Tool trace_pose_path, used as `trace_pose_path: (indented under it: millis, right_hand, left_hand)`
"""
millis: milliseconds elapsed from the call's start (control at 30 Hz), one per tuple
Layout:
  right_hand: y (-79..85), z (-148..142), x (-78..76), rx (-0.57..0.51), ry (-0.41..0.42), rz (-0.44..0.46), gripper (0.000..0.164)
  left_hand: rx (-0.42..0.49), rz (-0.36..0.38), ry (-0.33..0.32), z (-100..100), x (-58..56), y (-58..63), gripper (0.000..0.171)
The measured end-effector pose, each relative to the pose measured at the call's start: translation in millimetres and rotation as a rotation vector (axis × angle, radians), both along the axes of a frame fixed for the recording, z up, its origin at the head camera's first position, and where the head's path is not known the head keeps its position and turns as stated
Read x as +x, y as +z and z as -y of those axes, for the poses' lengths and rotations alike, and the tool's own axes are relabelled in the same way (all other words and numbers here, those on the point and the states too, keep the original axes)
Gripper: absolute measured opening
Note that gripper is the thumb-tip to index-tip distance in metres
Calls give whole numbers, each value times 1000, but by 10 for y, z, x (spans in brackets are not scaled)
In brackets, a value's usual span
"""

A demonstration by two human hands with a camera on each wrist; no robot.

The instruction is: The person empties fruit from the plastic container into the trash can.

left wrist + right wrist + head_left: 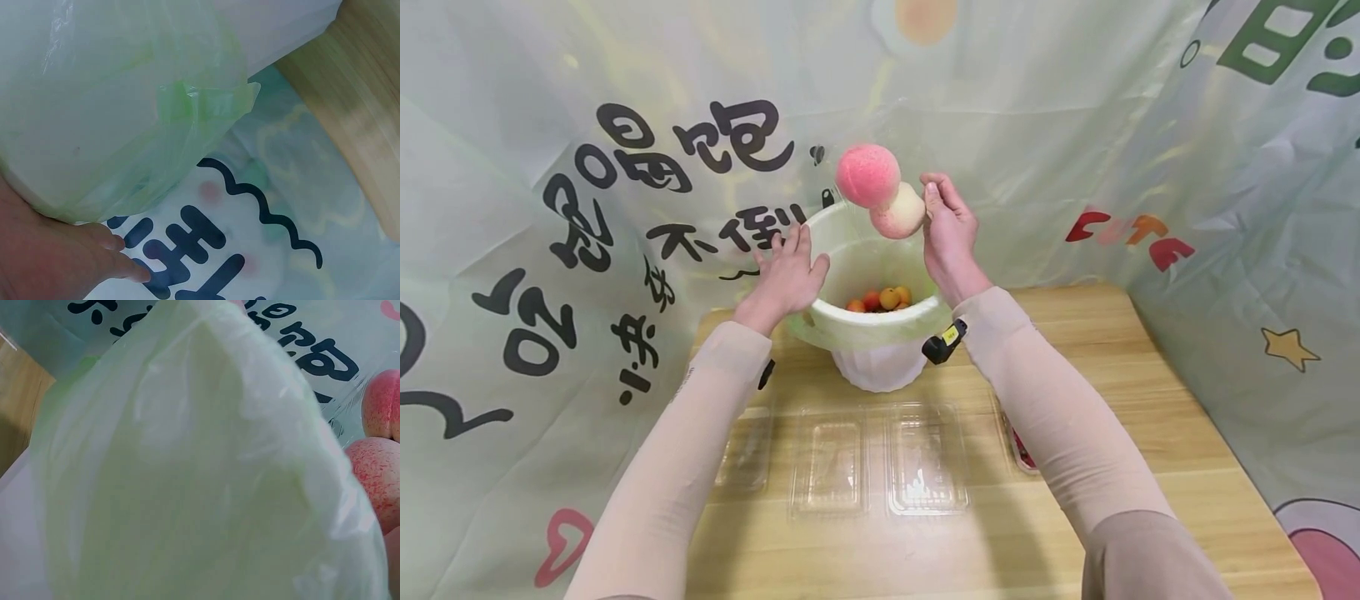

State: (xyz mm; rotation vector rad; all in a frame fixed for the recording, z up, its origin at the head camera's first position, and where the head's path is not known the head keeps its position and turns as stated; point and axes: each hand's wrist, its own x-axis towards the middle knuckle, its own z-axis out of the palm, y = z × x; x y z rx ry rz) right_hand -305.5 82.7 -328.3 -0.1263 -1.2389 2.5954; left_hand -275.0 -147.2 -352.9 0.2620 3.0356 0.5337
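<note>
My right hand (951, 233) is raised over the right side of a white bin (880, 368). Its thumb and fingers pinch clear plastic, apparently a box, around two peaches (868, 176). One peach is deep pink, the other paler; in the right wrist view the peaches (378, 475) show at the right edge. My left hand (790, 271) rests on the bin's left rim with fingers spread. A pale green plastic bag (820, 332) lines the bin and folds over its rim. Inside lie several small orange and yellow fruits (890, 298), their kind unclear.
Clear plastic boxes (829, 467) stand in a row on the wooden table (887, 554). Another box, with red contents (1022, 452), is partly hidden under my right forearm. Printed cloth walls (1037, 150) enclose the table at the back and sides.
</note>
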Motion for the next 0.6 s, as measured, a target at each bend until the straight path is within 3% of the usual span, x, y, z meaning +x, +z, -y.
trace_pose_path:
  millis: [600]
  right_hand:
    - [9,10,14,0,-9,-78,15]
  left_hand:
    - [17,2,-5,9,-9,-15,78]
